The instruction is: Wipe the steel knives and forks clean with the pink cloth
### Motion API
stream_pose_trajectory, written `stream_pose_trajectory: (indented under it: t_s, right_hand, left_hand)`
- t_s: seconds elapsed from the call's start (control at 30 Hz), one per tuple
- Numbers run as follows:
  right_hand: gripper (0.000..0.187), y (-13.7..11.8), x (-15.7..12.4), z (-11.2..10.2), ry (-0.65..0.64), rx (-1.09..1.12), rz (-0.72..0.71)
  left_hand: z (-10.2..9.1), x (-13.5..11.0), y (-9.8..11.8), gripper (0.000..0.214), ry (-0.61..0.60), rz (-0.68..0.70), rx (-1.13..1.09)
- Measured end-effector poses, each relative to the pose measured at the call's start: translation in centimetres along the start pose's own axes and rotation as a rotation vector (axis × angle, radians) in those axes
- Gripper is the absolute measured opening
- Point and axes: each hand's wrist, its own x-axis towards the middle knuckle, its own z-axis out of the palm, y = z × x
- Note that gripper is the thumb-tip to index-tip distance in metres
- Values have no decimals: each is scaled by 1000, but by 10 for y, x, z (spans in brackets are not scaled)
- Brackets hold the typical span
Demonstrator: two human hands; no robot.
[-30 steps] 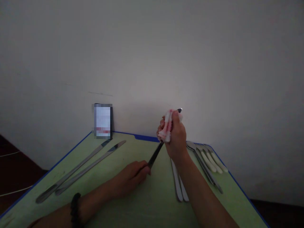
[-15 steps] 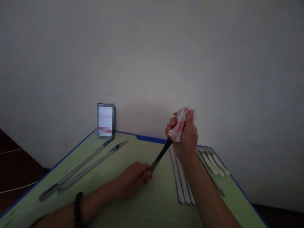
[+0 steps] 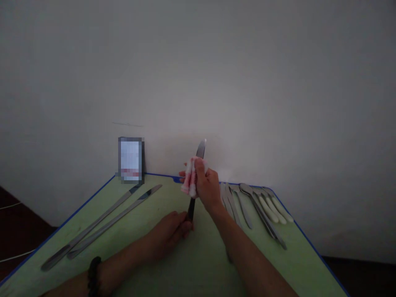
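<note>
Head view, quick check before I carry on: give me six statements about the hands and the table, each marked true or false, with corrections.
1. The left hand holds the table knife by its lower end. True.
2. The right hand grips a pink-and-white cloth against that knife. True.
3. The tip of the table knife is covered. False: it shows beyond the cloth.
4. Neither arm wears anything. False: a black bracelet is on the left one.
5. White-handled cutlery lies toward the right side of the green table. True.
6. Everything at the far edge lies flat. False: a lit phone stands upright there.
</note>
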Motion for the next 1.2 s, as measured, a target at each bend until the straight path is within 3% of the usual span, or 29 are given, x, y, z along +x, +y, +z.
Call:
stream_pose_trajectory:
  t_s: [0.3, 0.47, 0.6, 0.77, 0.9, 1.0, 1.2]
  right_hand:
    - [57, -37, 15, -34, 224, 24, -201]
    - [64, -41, 13, -35, 251, 12, -201]
    - [63, -25, 9, -27, 209, -23, -157]
    - [60, 5, 3, -15, 26, -172, -94]
    - [56, 14, 2, -13, -93, -273, -83]
    - [53, 7, 5, -17, -83, -263, -85]
    - [51, -26, 13, -30, 82, -7, -93]
  left_hand:
    - [1, 0, -4, 30, -17, 21, 94]
    - [2, 0, -5, 31, -18, 62, 120]
    - [2, 0, 0, 30, -13, 28, 148]
    - [3, 1, 3, 27, 19, -32, 77]
    - [4, 2, 0, 28, 35, -34, 21]
    - [3, 1, -1, 29, 34, -8, 12]
    - [0, -2, 1, 32, -1, 65, 140]
